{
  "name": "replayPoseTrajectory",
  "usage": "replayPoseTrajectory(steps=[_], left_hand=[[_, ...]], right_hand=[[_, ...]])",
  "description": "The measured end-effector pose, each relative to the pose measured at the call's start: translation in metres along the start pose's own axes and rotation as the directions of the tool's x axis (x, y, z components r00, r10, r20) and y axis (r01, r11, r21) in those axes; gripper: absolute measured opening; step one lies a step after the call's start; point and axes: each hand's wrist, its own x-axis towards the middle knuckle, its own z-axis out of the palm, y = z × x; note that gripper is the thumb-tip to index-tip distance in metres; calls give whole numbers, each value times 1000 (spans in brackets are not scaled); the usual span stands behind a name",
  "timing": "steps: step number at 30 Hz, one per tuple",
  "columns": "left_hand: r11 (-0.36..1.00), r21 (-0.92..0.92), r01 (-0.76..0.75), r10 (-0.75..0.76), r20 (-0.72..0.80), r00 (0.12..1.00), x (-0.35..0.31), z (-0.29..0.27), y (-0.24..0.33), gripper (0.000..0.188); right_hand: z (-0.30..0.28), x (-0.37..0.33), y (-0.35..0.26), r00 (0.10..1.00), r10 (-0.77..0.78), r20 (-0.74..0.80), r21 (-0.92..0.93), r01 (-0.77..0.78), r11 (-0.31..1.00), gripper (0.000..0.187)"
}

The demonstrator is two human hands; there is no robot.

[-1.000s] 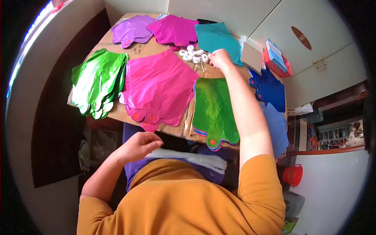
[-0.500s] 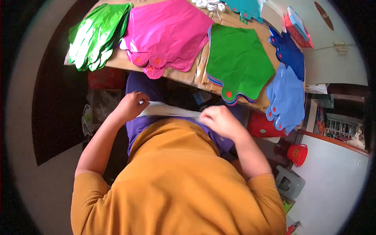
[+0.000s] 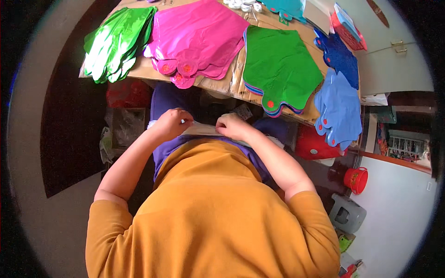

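Observation:
Across my lap, over the purple trousers (image 3: 163, 155), lies a flat bundle of white strands (image 3: 204, 129); whether it is string or thin fabric I cannot tell. My left hand (image 3: 175, 122) is closed in a pinch at its left part, with a bit of white showing between thumb and fingers. A short gap to the right, my right hand (image 3: 232, 127) is closed too, fingertips pressed together on the white strands. Both hands are just below the table's front edge, and parts of the bundle are hidden under them.
The cardboard-covered table (image 3: 237, 76) carries stacked flat sheets: shiny green (image 3: 118, 41), pink (image 3: 199, 37), green (image 3: 282, 65), light blue (image 3: 338, 109), dark blue (image 3: 340, 55). Small white rolls (image 3: 243, 5) lie at the back. A red bucket (image 3: 356, 180) and grey stool (image 3: 347, 213) stand right.
My right hand has moved left along the white strands, and my left hand slightly right, so they are closer together. More of the bundle now shows outside my hands.

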Motion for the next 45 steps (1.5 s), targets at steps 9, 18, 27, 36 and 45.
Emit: replayPoseTrajectory(steps=[9,18,27,36,45], left_hand=[[992,-92,-83,86,37,996,19,-9,24,21],[860,-510,1,93,159,983,22,-90,132,15],[614,-688,-385,245,-298,923,47,-247,250,23],[924,-228,-309,309,-35,950,33,-253,249,11],[252,-802,-541,485,-379,788,33,-204,238,18]], right_hand=[[-40,-23,-52,973,65,-222,85,-47,995,14],[-99,-44,-142,978,160,-136,812,18,583,15],[-207,-19,-247,897,-317,-308,924,361,126,42],[-285,-68,-302,733,-498,-464,-339,373,864,7],[-272,-41,-236,706,-342,-621,185,556,811,8]])
